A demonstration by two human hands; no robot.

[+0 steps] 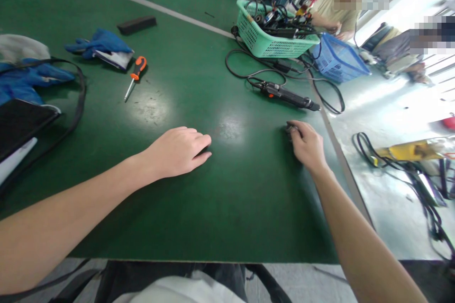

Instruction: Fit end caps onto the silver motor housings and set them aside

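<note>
Blue glove [101,43]: laid on the table [227,218]; by its folds it is judged soft and light.
Screwdriver [139,67]: pointed tip toward the near edge; it is judged stiff, and best taken by the orange and black handle.
Left hand [183,151]: rested on the table, fingers curled, thumb set slightly apart from the forefinger; whether anything is covered by the palm cannot be told.
Power screwdriver [286,96]: laid flat; more weight is expected here, so it is best gripped around the body.
Small dark piece [289,129]: held near the right-hand side of the green surface, its shape mostly hidden; it is judged light, likely stiff, easily dropped, and best pinched by its edges.
Right hand [309,144]: thumb and fingers pinched on the dark piece.
</note>
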